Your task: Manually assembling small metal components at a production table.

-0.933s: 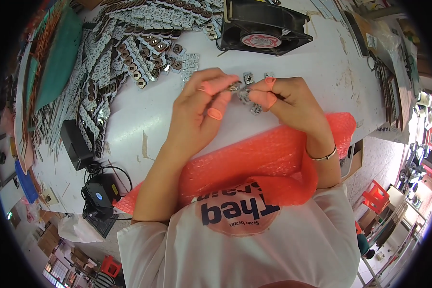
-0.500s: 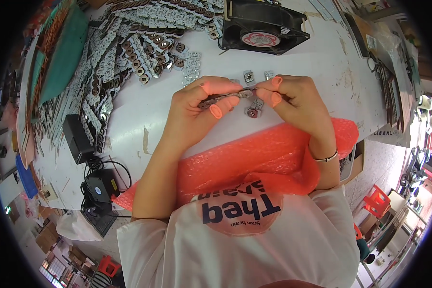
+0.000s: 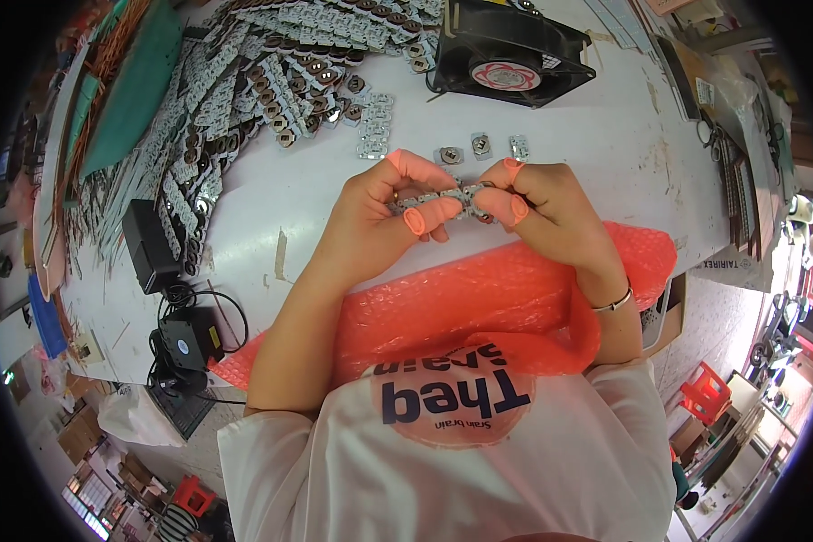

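Tabletop (image 3: 244, 212), white and scuffed, in a cluttered workshop. Nearest on it, red bubble wrap (image 3: 461, 294) lies along the person's side. Beyond that, both hands are closed on work: left hand (image 3: 370, 217) and right hand (image 3: 551, 203) pinch one strip (image 3: 467, 195) of small boards, fingertips in orange-pink cots (image 3: 438, 213). Strip sits between the hands, nearer the person than three loose boards (image 3: 481, 144). Step in hand, in my judgement: working the strip's right end while the left hand steadies its length. Next move would call for a firm, even pinch from both sides. Farther off I note a short strip (image 3: 375, 126), heaped strips (image 3: 285, 90) leftward and a black fan (image 3: 506, 59).
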A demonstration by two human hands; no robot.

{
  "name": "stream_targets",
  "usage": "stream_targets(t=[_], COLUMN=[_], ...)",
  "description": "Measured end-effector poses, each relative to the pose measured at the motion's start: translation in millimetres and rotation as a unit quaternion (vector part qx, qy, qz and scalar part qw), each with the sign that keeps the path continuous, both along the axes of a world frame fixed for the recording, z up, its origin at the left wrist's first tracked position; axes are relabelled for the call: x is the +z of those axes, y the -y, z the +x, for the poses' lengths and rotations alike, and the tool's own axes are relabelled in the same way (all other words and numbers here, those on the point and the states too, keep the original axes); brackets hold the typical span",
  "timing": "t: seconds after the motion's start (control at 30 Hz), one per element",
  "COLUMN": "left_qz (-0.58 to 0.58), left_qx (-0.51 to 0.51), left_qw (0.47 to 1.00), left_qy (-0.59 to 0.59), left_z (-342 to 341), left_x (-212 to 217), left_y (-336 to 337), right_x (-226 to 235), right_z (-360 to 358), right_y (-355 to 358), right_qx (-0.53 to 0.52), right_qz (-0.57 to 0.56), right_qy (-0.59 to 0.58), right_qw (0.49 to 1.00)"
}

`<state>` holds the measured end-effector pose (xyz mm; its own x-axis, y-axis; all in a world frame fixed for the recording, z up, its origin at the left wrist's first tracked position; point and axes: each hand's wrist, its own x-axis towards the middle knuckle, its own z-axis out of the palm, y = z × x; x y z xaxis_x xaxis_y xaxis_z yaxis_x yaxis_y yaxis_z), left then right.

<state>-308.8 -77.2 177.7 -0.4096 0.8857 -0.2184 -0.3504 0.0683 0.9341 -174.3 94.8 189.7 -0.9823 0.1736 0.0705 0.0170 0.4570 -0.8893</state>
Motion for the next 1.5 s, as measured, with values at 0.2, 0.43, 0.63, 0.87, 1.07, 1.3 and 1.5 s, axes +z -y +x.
stream_targets(t=[0.2, 0.43, 0.63, 0.87, 1.07, 1.3, 1.5], left_qz=[0.108, 0.127, 0.162, 0.122, 0.13, 0.19, 0.159], left_qx=[-0.039, 0.098, 0.093, 0.049, 0.075, 0.078, 0.12], left_qw=[0.986, 0.962, 0.837, 0.918, 0.912, 0.902, 0.853], left_qy=[0.119, -0.221, -0.515, -0.375, -0.381, -0.379, -0.483], left_z=[0.6, 5.1, -0.8, -11.0, -10.6, -4.5, 1.8], left_x=[-4.2, -15.9, -16.3, -18.4, -26.6, -24.6, -24.3], left_y=[2.2, -4.4, -28.6, -20.5, -11.1, -16.0, -18.9], right_x=[8.2, -5.0, -12.8, -12.1, -17.4, -20.2, -16.4], right_z=[5.3, -4.4, 1.0, -6.3, -9.8, -4.8, -7.6], right_y=[15.4, 21.9, 8.0, 14.5, 18.2, 20.5, 22.5], right_qx=[0.01, -0.145, -0.194, -0.224, -0.21, -0.174, -0.181], right_qz=[-0.486, -0.198, -0.13, -0.199, -0.082, -0.154, -0.22], right_qy=[0.094, -0.001, 0.045, 0.083, 0.059, 0.026, 0.035], right_qw=[0.869, 0.969, 0.971, 0.951, 0.973, 0.972, 0.958])
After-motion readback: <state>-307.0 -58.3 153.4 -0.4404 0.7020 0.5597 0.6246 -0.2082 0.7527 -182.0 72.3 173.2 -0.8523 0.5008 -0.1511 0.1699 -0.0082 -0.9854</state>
